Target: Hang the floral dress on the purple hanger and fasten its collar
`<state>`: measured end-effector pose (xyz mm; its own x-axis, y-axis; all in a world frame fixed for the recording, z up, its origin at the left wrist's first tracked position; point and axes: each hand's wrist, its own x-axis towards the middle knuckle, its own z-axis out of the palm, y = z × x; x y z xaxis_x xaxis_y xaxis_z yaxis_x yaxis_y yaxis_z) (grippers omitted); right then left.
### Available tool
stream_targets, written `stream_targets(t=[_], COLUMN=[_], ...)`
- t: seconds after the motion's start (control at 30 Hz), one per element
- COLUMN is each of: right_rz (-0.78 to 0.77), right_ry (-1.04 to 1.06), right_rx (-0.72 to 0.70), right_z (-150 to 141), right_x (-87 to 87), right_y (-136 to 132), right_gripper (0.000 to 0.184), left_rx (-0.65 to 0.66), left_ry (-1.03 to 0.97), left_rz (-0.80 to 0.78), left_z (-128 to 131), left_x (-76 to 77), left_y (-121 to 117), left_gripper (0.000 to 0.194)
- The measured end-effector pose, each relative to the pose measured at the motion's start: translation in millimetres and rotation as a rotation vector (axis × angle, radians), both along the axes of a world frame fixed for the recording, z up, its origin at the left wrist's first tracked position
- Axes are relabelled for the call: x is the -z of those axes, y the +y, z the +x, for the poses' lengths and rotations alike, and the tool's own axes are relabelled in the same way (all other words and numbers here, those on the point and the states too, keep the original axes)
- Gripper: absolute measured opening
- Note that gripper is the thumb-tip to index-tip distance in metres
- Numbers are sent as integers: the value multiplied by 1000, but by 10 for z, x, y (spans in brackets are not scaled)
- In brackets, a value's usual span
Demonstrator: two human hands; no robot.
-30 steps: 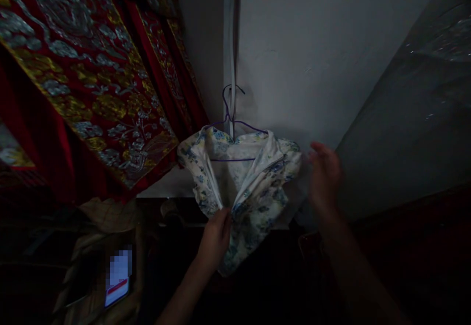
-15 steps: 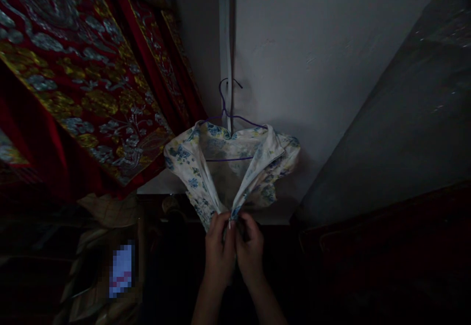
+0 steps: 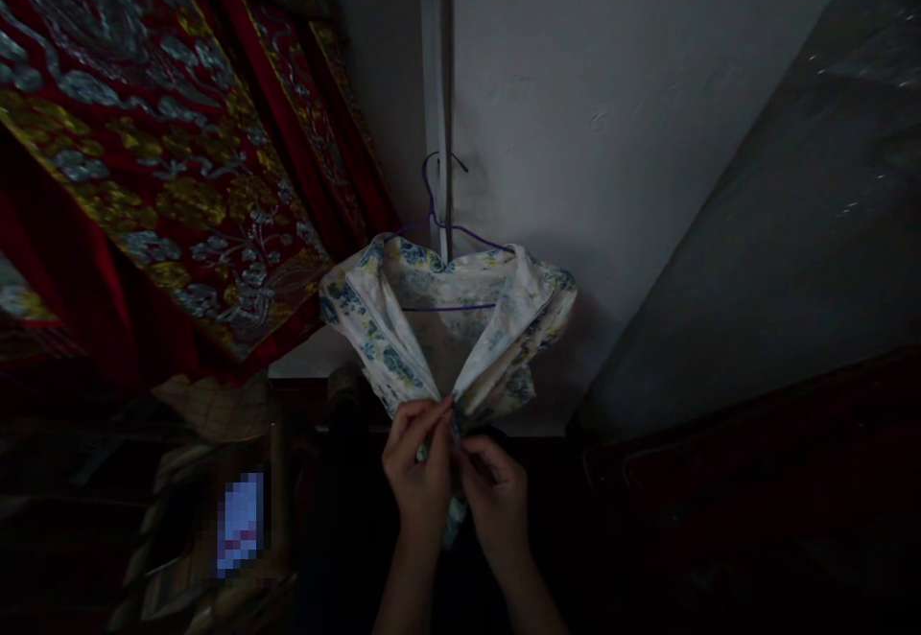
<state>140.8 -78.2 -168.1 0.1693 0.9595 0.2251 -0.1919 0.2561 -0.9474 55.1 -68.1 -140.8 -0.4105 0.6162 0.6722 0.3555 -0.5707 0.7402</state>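
Observation:
A white shirt with a blue and yellow floral print [image 3: 389, 357] hangs by its shoulders on a thin purple hanger [image 3: 451, 308], its collar spread in a V. Where the two front edges meet, my left hand [image 3: 417, 462] pinches the cloth between thumb and fingers. Just right of it and slightly lower, my right hand [image 3: 498, 496] is also closed on the front edge. The fingers hide most of what lies between them, and a bit of the shirt shows below. The room is dim.
A narrow pale strip [image 3: 436, 88] runs down the white wall [image 3: 611, 88] behind the hanger's hook. Red cloth with gold and silver embroidery [image 3: 194, 175] hangs at left. Below it, a lit phone [image 3: 241, 525] lies on a wooden-looking seat or stand [image 3: 173, 597]. Plastic sheeting [image 3: 813, 184] covers the right side.
My right hand came in from beside the right shoulder of the shirt and closed on its front edge. Since then, my left fingers have shifted slightly up and my right hand slightly down.

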Motion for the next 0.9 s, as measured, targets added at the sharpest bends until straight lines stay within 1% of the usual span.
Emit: stream_targets(t=[0.07,0.1,0.17,0.23,0.3,0.37,0.4,0.47,0.57,0.63,0.67,0.7,0.73,0.77,0.8,0.83,0.9], right_rz=[7,8,10,9,-1,-15,-23,-36,-48,-40,-25,1,40,91,164,249,431], right_ry=[-19,-31,-55,-77,-84,-85,-87,-101,-160,-214,-237,-255,-264,-266,-261,-251,-290], right_rx=[-9,1,36,53,51,60,73,92,56,17,-1,-17,-26,-41,-42,-20,-26], right_z=[24,34,53,85,146,237,289,391,514,572,592,605,609,602,583,552,457], right_x=[-19,-18,7,50,99,154,186,262,371,358,298,194,41,-156,-389,-645,-1160], right_y=[10,16,38,79,136,187,201,196,137,134,164,218,296,394,508,630,881], right_gripper=[28,29,32,33,33,34,35,37,35,30,28,27,29,33,35,39,45], left_rx=[1,2,6,17,29,47,52,56,58,67,70,69,64,58,50,41,32], left_ry=[17,38,96,142,160,185,193,202,203,227,245,263,277,289,298,306,315], left_rz=[40,70,148,219,297,391,434,485,485,474,470,468,470,474,485,498,524], left_z=[-51,-89,-177,-242,-249,-201,-168,-114,-123,-187,-227,-267,-304,-334,-357,-373,-388], left_x=[-166,-280,-560,-878,-1172,-1389,-1461,-1527,-1483,-1416,-1386,-1363,-1349,-1344,-1346,-1354,-1374], left_y=[135,235,485,757,995,1162,1216,1265,1238,1190,1165,1141,1120,1102,1088,1078,1067], left_gripper=[17,17,17,16,14,14,13,13,14,14,14,14,13,12,11,10,6])
